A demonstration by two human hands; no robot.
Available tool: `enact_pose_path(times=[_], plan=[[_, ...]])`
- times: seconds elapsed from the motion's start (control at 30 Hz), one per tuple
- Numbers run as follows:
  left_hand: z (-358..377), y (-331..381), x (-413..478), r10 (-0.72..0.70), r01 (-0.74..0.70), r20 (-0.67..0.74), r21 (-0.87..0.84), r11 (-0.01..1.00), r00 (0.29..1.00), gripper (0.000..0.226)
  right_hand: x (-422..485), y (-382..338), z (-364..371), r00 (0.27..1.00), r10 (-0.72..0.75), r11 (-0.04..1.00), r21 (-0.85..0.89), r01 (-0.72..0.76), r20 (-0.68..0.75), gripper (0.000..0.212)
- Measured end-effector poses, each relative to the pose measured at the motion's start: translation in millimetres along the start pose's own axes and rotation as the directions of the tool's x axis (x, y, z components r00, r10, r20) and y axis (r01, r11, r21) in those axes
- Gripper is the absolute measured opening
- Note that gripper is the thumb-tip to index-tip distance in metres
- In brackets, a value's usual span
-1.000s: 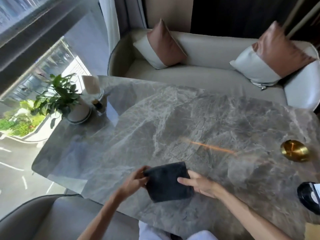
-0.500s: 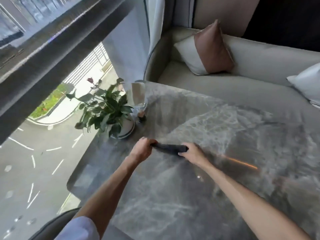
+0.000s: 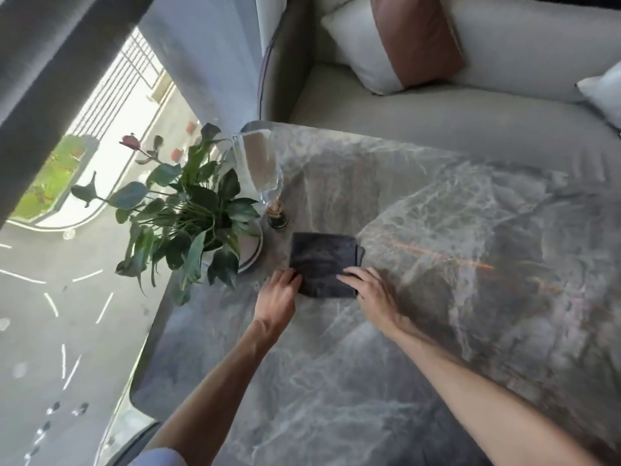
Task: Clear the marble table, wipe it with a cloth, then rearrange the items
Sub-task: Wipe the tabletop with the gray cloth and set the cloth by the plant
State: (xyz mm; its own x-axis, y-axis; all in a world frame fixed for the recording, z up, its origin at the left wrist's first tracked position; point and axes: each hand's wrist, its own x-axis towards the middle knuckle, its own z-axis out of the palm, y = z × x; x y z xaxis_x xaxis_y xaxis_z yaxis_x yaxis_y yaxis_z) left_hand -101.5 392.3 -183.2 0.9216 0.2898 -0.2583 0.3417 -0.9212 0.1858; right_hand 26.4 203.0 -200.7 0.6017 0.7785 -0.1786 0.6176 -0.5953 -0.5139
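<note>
The folded dark cloth (image 3: 324, 262) lies flat on the marble table (image 3: 420, 364). The left hand (image 3: 277, 297) and right hand (image 3: 371, 290) press its near corners with open, flat fingers, grasping nothing.

The surface (image 3: 420, 348) is a grey marble slab with pale veining, filling the middle and lower right of the frame; its rounded edge runs down the left side. A thin orange streak of light crosses it at centre right. A folded dark cloth (image 3: 324, 262) lies flat on it just left of centre. Left of the cloth, at the surface's left edge, stands a leafy potted plant (image 3: 188, 210) in a pale pot with one dark red bud. Just above the cloth stands a clear glass holder (image 3: 260, 166), and at its foot a small dark round object (image 3: 278, 218), too blurred to identify.
</note>
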Motion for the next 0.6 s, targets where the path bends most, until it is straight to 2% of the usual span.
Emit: enact_pose_path(times=[0.07, 0.17, 0.27, 0.4, 0.47, 0.6], plan=[[-3, 7, 5, -0.035, 0.033, 0.045, 0.056, 0.998, 0.998, 0.039, -5, -2, 0, 1.0, 0.004, 0.999, -0.045, -0.002, 0.031, 0.067], [-10, 22, 12, -0.041, 0.039, 0.03, 0.069, 0.997, 0.999, 0.034, -11, -7, -1, 0.999, 0.022, 0.997, -0.072, -0.019, 0.048, 0.073], [-6, 34, 15, 0.013, -0.013, 0.041, -0.003, 1.0, 0.999, 0.054, -18, -14, -1, 0.998, 0.017, 0.996, -0.089, -0.012, 0.059, 0.071], [8, 45, 11, -0.022, 0.024, 0.188, -0.008, 1.0, 0.982, 0.066, -23, -17, 2, 0.996, 0.023, 0.992, -0.125, -0.013, 0.083, 0.066], [10, 50, 9, -0.06, 0.061, 0.244, 0.001, 0.998, 0.968, 0.073, -24, -16, 2, 0.991, 0.027, 0.991, -0.13, -0.01, 0.132, 0.069], [3, 59, 8, -0.158, 0.147, 0.396, 0.059, 0.987, 0.905, 0.087, -26, -12, -5, 0.943, 0.044, 0.992, -0.129, 0.0, 0.331, 0.077]])
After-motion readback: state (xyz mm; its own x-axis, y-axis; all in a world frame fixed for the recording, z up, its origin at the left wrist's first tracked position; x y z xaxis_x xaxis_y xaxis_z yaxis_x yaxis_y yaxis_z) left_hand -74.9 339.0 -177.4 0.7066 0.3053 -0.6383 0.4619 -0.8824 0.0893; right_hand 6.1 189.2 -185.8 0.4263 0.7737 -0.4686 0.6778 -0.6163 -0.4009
